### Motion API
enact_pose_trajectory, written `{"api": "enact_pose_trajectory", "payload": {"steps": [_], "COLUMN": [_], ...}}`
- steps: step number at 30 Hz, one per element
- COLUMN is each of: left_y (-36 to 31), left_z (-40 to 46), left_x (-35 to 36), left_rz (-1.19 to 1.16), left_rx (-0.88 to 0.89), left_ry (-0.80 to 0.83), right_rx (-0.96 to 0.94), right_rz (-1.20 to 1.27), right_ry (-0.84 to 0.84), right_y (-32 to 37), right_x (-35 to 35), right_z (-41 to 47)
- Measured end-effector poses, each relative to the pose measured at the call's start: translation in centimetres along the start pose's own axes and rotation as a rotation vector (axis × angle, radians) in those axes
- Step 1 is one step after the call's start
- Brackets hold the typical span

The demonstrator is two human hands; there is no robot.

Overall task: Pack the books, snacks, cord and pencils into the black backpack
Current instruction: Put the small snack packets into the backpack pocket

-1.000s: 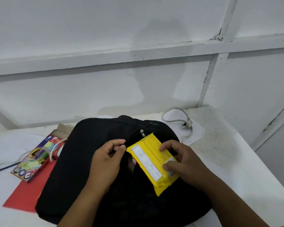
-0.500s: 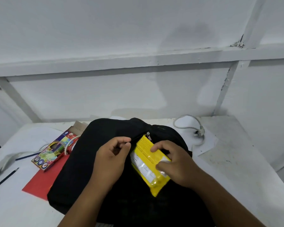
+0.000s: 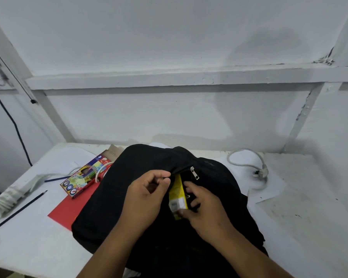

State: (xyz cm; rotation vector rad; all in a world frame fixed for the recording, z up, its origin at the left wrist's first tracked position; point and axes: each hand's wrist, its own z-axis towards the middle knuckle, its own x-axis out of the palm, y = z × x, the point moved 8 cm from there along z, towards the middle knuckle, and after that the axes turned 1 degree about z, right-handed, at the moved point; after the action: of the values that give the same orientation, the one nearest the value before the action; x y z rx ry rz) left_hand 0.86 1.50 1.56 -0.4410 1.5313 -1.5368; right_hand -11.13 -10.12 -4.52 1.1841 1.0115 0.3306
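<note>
The black backpack [image 3: 129, 189] lies flat in the middle of the white table. My left hand [image 3: 147, 195] pinches the edge of its front pocket opening, just left of the zipper pull [image 3: 194, 173]. My right hand [image 3: 205, 209] grips a yellow snack packet [image 3: 177, 194] that stands on edge, partly inside the pocket. Left of the bag lie a colourful box of pencils [image 3: 84, 177], a red book [image 3: 68, 209] partly under the bag, and two loose dark pencils [image 3: 18, 211]. A grey cord with a plug [image 3: 257, 169] lies to the right.
A white power strip with its wound cable [image 3: 10, 195] sits at the table's left edge. A sheet of white paper [image 3: 269, 187] lies under the grey cord. A black cable [image 3: 12, 125] hangs on the left wall. White walls close in behind the table [image 3: 309, 227].
My right hand has turned the yellow packet on edge and pushed it deeper into the pocket, so less of it shows. My left hand keeps holding the pocket edge. The view shifted left.
</note>
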Motion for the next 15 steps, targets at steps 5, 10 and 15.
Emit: {"api": "enact_pose_trajectory", "payload": {"steps": [5, 10, 15], "left_y": [-0.2, 0.6, 1.6], "left_z": [-0.4, -0.9, -1.9], "left_x": [0.5, 0.7, 0.7], "left_rz": [0.031, 0.024, 0.017], "left_rx": [0.004, -0.044, -0.063], "left_ry": [-0.009, 0.021, 0.074], "right_rx": [0.12, 0.06, 0.041], "right_rz": [0.279, 0.391, 0.446], "right_ry": [0.035, 0.177, 0.301], "right_y": [-0.3, -0.2, -0.4], "right_x": [2.3, 2.9, 2.9], "right_z": [0.3, 0.1, -0.5]}}
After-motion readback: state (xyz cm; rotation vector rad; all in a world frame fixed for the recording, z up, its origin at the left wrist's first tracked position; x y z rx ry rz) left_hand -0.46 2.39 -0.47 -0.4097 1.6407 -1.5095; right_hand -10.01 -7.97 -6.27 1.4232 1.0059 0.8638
